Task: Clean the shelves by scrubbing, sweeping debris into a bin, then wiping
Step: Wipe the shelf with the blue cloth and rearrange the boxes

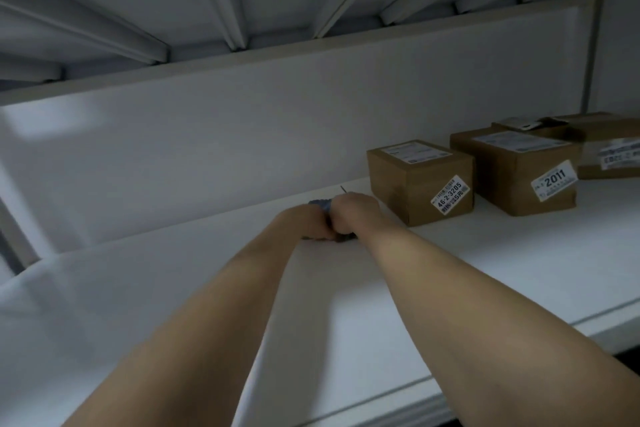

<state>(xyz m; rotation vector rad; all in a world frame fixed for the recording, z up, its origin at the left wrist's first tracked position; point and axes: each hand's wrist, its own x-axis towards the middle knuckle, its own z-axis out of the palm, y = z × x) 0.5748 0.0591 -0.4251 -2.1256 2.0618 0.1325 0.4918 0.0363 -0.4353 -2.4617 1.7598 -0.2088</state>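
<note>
On the white shelf point(485, 270), our left hand point(304, 224) and right hand point(353, 213) both grip a blue-grey pad point(320, 204) (scrubbing, we judge); next, firm strokes toward the boxes point(419, 180).

Both forearms are bare to the frame edge, as are the left hand point(304, 222) and right hand point(354, 215)

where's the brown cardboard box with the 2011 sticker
Head view: the 2011 box stands at the right of the white shelf, just right of the smaller brown cardboard box labelled 46-2-3205.

Left hand point(306, 222), right hand point(353, 215), clutched object point(322, 203) (blurred)
</note>
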